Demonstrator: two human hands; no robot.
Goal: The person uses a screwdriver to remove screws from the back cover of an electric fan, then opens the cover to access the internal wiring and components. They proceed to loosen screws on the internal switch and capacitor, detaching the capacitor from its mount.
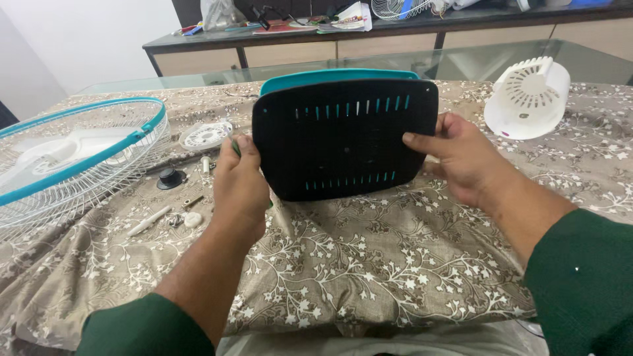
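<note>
The black base plate, a rounded square panel with two rows of slots and a teal shell behind its top edge, stands nearly upright on its lower edge at the middle of the counter, which is spread with a brown flowered cloth. We hold it from both sides: our left hand is clamped on the plate's left edge, with something small and green pinched between the fingers there that we cannot make out, and our right hand is closed on the plate's right edge, thumb laid across the black face. To the left of the plate lies a white wire fan guard with a teal rim, and between the two sit a small white round grille piece, a black knob and a few pale screws and pegs. To the right of the plate, well apart, a white motor housing rests on the cloth. Behind the plate runs a dark shelf cluttered with papers.
</note>
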